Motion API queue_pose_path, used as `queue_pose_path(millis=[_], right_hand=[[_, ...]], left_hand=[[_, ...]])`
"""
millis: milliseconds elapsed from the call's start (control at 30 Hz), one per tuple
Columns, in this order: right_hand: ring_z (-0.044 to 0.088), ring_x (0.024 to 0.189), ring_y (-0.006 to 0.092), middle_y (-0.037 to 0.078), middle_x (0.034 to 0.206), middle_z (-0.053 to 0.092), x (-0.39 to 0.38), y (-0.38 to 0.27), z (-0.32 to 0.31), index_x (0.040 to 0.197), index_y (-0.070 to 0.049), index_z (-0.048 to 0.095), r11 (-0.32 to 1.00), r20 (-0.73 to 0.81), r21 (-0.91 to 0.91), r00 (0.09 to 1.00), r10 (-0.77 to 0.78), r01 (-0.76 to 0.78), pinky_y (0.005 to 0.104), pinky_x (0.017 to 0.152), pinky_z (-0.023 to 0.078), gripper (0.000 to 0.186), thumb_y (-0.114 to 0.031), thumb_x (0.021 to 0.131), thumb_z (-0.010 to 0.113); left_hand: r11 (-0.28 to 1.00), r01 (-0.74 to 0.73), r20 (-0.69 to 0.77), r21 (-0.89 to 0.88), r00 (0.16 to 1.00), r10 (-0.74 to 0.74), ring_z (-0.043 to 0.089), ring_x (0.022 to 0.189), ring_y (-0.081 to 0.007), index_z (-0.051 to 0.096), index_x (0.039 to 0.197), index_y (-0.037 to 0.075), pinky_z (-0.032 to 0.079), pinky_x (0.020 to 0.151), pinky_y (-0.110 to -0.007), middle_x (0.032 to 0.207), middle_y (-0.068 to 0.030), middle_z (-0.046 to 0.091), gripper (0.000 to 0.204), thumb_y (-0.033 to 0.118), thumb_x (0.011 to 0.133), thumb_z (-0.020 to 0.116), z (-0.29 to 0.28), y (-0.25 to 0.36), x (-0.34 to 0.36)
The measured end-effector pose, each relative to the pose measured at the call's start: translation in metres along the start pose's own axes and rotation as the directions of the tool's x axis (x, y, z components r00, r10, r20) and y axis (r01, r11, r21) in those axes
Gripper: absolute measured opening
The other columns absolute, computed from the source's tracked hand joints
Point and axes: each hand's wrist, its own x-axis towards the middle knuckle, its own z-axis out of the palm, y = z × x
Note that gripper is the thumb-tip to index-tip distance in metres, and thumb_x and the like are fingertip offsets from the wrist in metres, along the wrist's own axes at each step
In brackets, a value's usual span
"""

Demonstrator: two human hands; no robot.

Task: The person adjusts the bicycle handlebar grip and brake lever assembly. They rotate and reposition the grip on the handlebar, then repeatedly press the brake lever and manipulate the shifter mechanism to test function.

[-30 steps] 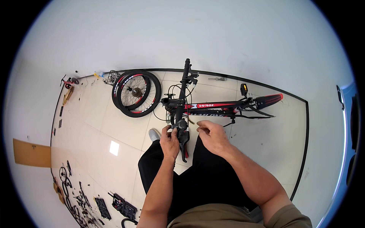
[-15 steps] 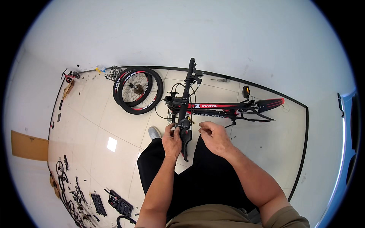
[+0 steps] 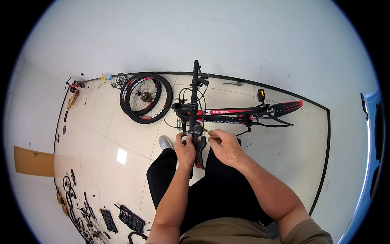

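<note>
A wheelless bicycle frame (image 3: 233, 112), black and red, stands in front of me, its handlebar (image 3: 194, 91) running across the view from far to near. My left hand (image 3: 186, 149) grips the near end of the bar beside the round black gear shifter (image 3: 198, 129). Just below the shifter a black brake lever (image 3: 200, 156) points toward me. My right hand (image 3: 226, 148) is closed in a pinch close to the shifter's right side. What lies between its fingertips, if anything, is too small to make out. Thin black cables loop around the bar.
Two bicycle wheels (image 3: 148, 97) lie overlapped at the left by the wall, a wire basket (image 3: 120, 80) behind them. A screwdriver (image 3: 234, 83) rests on the tiles near the far wall. Open tool cases (image 3: 131, 218) and many loose parts cover the lower-left floor.
The handlebar's far end has swung a little to the left. My right hand has moved left, closer to the shifter, while my left hand keeps its grip.
</note>
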Motion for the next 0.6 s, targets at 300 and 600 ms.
queue_pose_path(millis=[300, 600], right_hand=[[0.076, 0.094, 0.0241, 0.019, 0.103, 0.078, 0.002, -0.004, 0.0, 0.123, 0.004, 0.069, 1.0, 0.013, 0.01, 1.0, 0.026, -0.026, 0.0341, 0.088, 0.058, 0.028, -0.007, 0.098, 0.063], [0.076, 0.096, 0.0347, 0.023, 0.102, 0.077, 0.002, -0.008, 0.002, 0.12, 0.004, 0.07, 1.0, -0.014, 0.021, 1.0, -0.006, 0.006, 0.0398, 0.088, 0.058, 0.028, -0.01, 0.096, 0.065]], left_hand=[[0.986, -0.144, -0.059, 0.082, 0.987, 0.149, 0.058, 0.069, -0.011, 0.062, 0.126, -0.001, 0.046, 0.06, -0.029, 0.084, -0.0091, 0.07, 0.03, 0.019, 0.104, 0.067, 0.0, -0.009, -0.003], [0.981, -0.165, -0.07, 0.101, 0.982, 0.173, 0.056, 0.066, -0.0105, 0.068, 0.116, -0.001, 0.046, 0.059, -0.029, 0.079, -0.0069, 0.069, 0.022, 0.017, 0.104, 0.067, -0.009, -0.019, 0.008]])
